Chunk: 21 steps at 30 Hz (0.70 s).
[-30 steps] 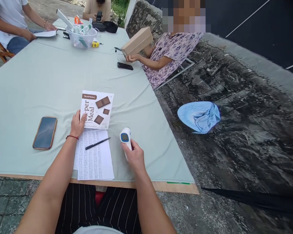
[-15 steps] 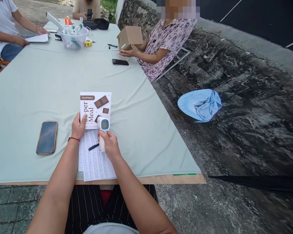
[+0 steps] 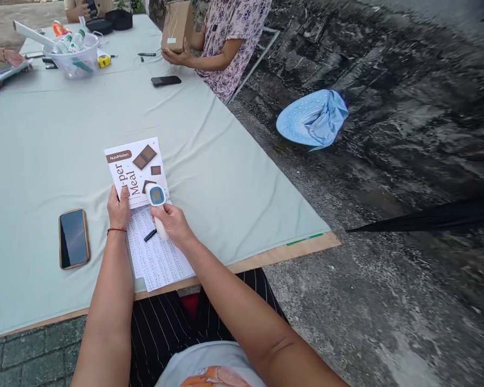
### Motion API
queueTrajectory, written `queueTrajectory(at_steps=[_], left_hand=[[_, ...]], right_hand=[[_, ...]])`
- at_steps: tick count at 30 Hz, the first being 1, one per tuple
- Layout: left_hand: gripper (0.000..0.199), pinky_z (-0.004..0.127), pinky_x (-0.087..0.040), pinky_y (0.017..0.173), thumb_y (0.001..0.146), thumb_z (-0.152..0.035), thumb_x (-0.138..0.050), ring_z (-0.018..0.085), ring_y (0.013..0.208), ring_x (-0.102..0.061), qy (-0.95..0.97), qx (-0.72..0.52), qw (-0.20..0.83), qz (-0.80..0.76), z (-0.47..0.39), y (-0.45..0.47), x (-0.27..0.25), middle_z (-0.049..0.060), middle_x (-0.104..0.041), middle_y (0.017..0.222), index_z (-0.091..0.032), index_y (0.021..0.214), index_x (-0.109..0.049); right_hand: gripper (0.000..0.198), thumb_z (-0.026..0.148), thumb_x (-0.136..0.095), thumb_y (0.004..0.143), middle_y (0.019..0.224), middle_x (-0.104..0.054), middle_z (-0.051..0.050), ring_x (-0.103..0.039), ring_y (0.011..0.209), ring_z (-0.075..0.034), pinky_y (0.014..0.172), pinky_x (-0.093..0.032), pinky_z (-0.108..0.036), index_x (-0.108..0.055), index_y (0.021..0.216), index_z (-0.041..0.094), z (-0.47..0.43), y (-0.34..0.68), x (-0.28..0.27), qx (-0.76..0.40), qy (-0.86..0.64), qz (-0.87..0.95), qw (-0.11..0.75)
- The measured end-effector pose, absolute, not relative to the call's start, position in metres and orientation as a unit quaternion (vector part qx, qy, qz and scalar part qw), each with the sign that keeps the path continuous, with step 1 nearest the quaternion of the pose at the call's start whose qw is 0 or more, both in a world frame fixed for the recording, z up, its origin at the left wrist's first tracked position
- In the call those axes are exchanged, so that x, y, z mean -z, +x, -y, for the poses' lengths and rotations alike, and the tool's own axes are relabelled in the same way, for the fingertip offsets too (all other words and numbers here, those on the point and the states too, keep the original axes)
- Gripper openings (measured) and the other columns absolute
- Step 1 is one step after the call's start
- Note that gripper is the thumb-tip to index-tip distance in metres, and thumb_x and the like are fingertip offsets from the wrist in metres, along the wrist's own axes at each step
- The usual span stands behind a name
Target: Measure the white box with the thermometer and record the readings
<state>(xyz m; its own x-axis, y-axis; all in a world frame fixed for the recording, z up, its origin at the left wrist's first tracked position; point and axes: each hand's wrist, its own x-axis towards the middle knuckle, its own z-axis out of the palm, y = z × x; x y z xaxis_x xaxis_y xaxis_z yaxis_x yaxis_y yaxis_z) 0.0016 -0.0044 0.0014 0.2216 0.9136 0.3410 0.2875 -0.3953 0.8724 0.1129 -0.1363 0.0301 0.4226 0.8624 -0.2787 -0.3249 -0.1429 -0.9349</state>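
White plastic, the thermometer (image 3: 156, 195) in front of the packet (image 3: 136, 171) looks light and slick; my right hand (image 3: 173, 223) grips its handle, the best hold. My left hand (image 3: 119, 209) grasps the packet's stiff-looking lower left edge.

Pack (image 3: 137, 173) beyond papers (image 3: 161, 263), perhaps touching, phone (image 3: 73, 239) left

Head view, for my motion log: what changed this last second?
The right hand has brought the white device left, from beside the papers to over the NutriMotion pack. The cardboard box has turned more upright. The left hand still holds the pack; the phone stays put.
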Motion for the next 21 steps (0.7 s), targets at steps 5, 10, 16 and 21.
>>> queueTrajectory(at_steps=[5,10,16,21], left_hand=[[0.048,0.036,-0.051,0.092,0.088,-0.058,-0.056,0.023,0.103,-0.066,0.69,-0.453,0.371,-0.426,0.006,0.002,-0.005,0.008,-0.072,0.111,-0.019,0.114,-0.064],[0.05,0.035,-0.055,0.086,0.073,-0.047,-0.075,0.022,0.096,-0.067,0.67,-0.434,0.398,-0.452,0.007,0.003,-0.009,0.006,-0.073,0.107,-0.019,0.112,-0.063],[0.05,0.035,-0.056,0.088,0.076,-0.046,-0.073,0.021,0.098,-0.068,0.67,-0.445,0.402,-0.437,0.01,0.003,-0.009,0.007,-0.072,0.111,-0.019,0.117,-0.061],[0.068,0.038,-0.054,0.097,0.076,-0.047,-0.073,0.022,0.108,-0.066,0.656,-0.481,0.387,-0.436,0.007,0.003,0.0,0.011,-0.067,0.123,-0.018,0.133,-0.051]], right_hand=[[0.041,0.059,-0.07,0.064,0.059,-0.052,0.005,-0.044,0.058,-0.011,0.058,-0.035,-0.027,-0.056,0.065,0.02,0.136,0.112,-0.03,-0.486,-0.57,0.226,0.622],[0.038,0.055,-0.071,0.064,0.058,-0.053,0.004,-0.045,0.056,-0.011,0.057,-0.035,-0.027,-0.056,0.065,0.02,0.136,0.112,-0.032,-0.5,-0.554,0.213,0.631],[0.029,0.045,-0.072,0.063,0.061,-0.051,0.005,-0.043,0.061,-0.012,0.059,-0.035,-0.026,-0.058,0.067,0.02,0.148,0.116,-0.045,-0.502,-0.54,0.233,0.634],[0.025,0.042,-0.071,0.067,0.066,-0.055,0.003,-0.045,0.064,-0.013,0.062,-0.037,-0.027,-0.061,0.072,0.019,0.177,0.124,-0.064,-0.465,-0.561,0.245,0.639]])
